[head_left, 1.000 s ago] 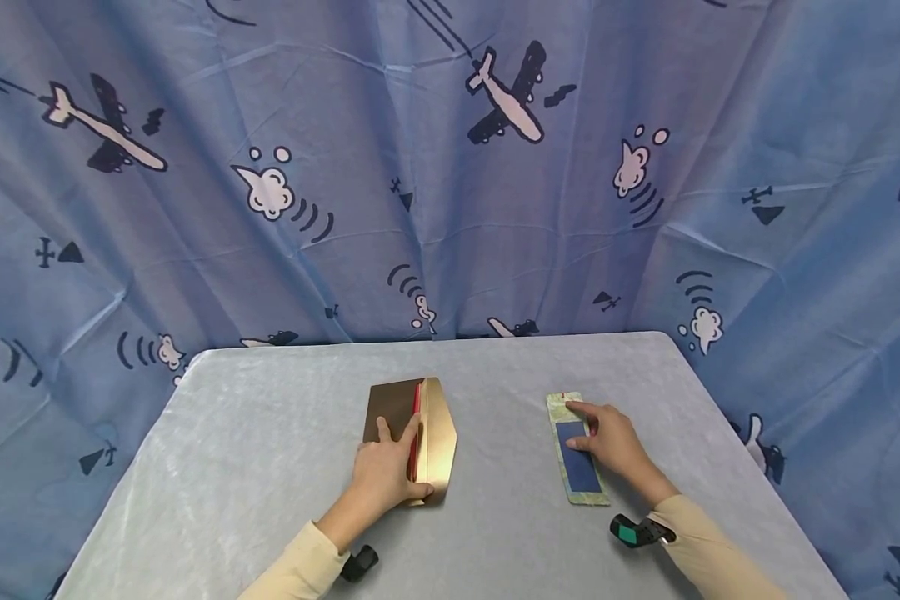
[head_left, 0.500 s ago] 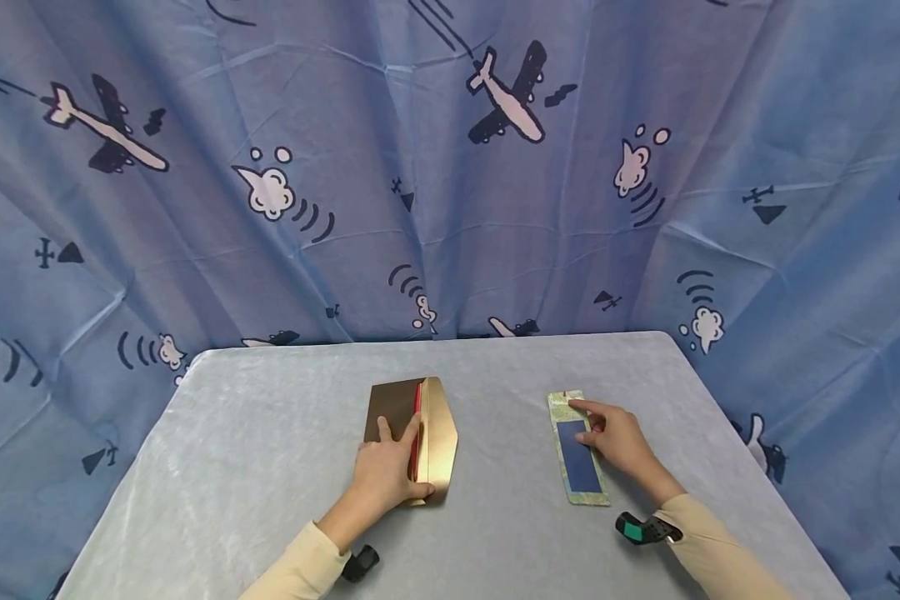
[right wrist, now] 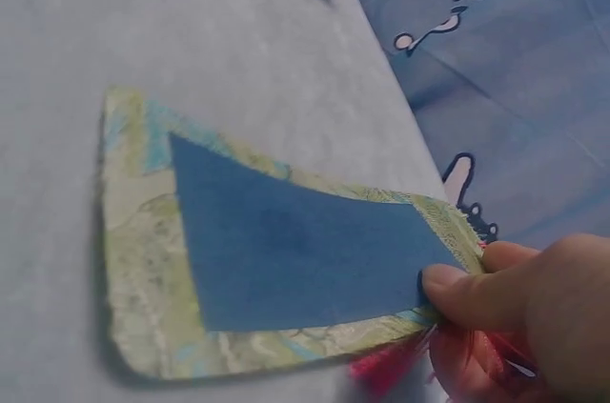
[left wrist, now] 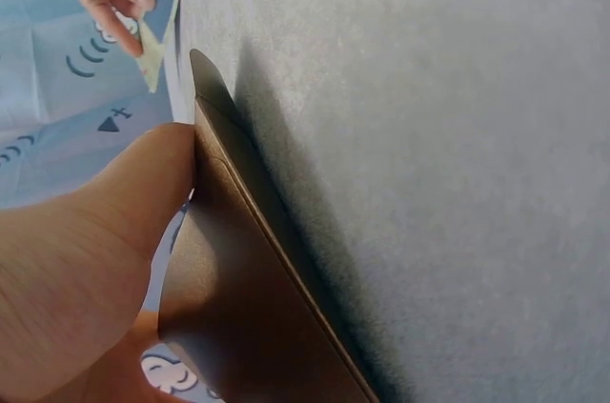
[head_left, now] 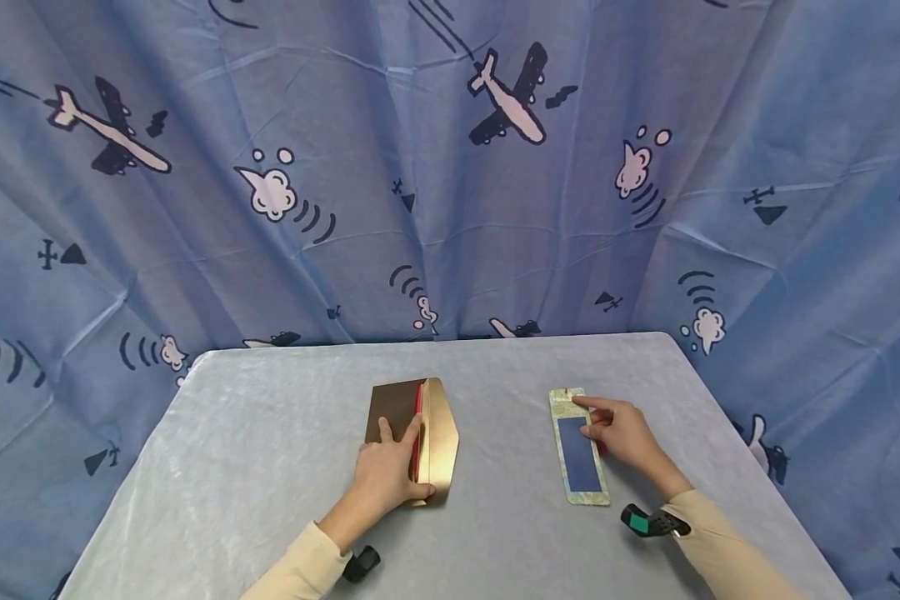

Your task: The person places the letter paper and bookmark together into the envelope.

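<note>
Spreading the left hand (head_left: pixel 381 475) wide over the envelope (head_left: pixel 393 404), left of centre on the table (head_left: pixel 255 467), with thumb stretched out to the flap (head_left: pixel 442 442) and fingers extended across the body. Stiff, smooth and paper-like; dark brown and flat on the body, bright metallic gold on the flap, angled at the outer corners. Between the two, a narrow strip of red (head_left: pixel 418 396). In the left wrist view, casting a soft shadow on the matt, mottled grey table. Well apart to the right, a long, slim card (head_left: pixel 579 454): rounded corners, mottled yellow-green border flecked with pale blue, plain dark-blue rectangle within. Pinched narrowly near the far end by the right hand (head_left: pixel 630 437), thumb on the blue. Bowed along its length in the right wrist view; cannot tell the near end's contact with the table. Bunched by the fingers, a pinkish-red tassel (right wrist: pixel 381 365) of fine threads. Behind, creased blue curtain (head_left: pixel 375 167), printed with planes.
</note>
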`<state>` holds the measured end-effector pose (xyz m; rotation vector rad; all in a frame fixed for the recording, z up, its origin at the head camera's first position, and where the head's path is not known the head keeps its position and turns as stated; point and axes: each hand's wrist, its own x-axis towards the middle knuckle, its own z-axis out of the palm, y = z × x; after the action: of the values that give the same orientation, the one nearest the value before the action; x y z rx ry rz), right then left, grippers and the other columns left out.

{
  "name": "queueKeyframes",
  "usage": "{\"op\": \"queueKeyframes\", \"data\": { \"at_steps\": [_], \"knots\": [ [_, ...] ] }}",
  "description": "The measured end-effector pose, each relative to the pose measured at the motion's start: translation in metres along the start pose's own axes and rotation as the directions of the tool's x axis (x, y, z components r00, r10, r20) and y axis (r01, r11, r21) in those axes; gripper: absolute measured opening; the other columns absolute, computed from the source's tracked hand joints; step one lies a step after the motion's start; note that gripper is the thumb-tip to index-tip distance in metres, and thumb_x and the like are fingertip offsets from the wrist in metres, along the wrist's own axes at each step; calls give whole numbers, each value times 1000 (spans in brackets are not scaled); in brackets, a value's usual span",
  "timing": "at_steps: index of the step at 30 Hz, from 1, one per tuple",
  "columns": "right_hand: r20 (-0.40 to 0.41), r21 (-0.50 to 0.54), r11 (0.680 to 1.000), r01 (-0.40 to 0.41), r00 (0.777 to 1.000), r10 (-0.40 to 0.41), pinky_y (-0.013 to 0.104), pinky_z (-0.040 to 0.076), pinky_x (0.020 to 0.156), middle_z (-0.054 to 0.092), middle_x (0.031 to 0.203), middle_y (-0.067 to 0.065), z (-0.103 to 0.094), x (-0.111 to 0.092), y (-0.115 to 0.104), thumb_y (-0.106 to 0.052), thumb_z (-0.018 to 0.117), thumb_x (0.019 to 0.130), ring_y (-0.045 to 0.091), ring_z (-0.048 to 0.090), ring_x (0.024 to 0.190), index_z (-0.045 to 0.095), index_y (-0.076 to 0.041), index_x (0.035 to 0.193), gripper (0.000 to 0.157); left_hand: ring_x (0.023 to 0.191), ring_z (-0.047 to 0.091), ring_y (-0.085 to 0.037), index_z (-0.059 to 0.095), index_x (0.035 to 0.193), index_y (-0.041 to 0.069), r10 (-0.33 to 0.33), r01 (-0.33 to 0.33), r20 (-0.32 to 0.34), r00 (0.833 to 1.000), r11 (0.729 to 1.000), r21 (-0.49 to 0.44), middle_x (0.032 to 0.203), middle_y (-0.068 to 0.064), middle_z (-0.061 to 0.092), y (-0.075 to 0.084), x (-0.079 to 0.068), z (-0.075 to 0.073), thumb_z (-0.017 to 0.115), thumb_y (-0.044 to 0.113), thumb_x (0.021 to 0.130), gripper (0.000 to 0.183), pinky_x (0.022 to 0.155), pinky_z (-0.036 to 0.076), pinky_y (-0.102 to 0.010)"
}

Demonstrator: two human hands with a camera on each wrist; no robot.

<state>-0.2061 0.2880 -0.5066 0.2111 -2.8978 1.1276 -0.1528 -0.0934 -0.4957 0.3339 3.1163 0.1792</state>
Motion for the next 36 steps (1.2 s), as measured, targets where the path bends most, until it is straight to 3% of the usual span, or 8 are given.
{"op": "queueKeyframes", "data": {
  "at_steps": [13, 22, 28, 36],
  "knots": [
    [8, 76, 995, -58, 998, 58, 23, 45, 58, 66, 88, 11, -5, 8, -21, -3, 75, 83, 10, 52, 70, 65, -5, 131, 49, 70, 68, -38, 40, 151, 18, 3, -4, -3, 1000, 1000, -6, 137, -42, 49, -1, 0, 1, 87, 62, 58, 113, 77, 53, -51],
    [41, 152, 986, -72, 997, 66, 24, 41, 54, 69, 87, 12, 8, 17, -37, -4, 75, 84, 10, 51, 66, 63, -6, 132, 50, 68, 67, -38, 39, 152, 18, 11, -11, -5, 1000, 999, -30, 137, -43, 48, -2, 1, 1, 87, 61, 59, 113, 80, 53, -53],
    [64, 208, 974, -94, 995, 82, 24, 37, 51, 67, 80, 7, 18, 22, -49, -4, 75, 83, 7, 46, 59, 62, -5, 133, 52, 80, 69, -44, 38, 152, 16, 17, -16, 9, 1000, 997, -79, 138, -45, 46, -2, 1, 0, 87, 61, 59, 114, 82, 52, -56],
    [67, 242, 967, -82, 995, 68, 24, 40, 53, 65, 77, 6, 36, 33, -73, -3, 75, 82, 9, 48, 60, 63, -5, 132, 52, 90, 68, -47, 37, 153, 15, 12, -8, 36, 999, 994, -109, 139, -46, 43, -2, 0, -3, 85, 67, 57, 119, 87, 50, -58]
  ]
}}
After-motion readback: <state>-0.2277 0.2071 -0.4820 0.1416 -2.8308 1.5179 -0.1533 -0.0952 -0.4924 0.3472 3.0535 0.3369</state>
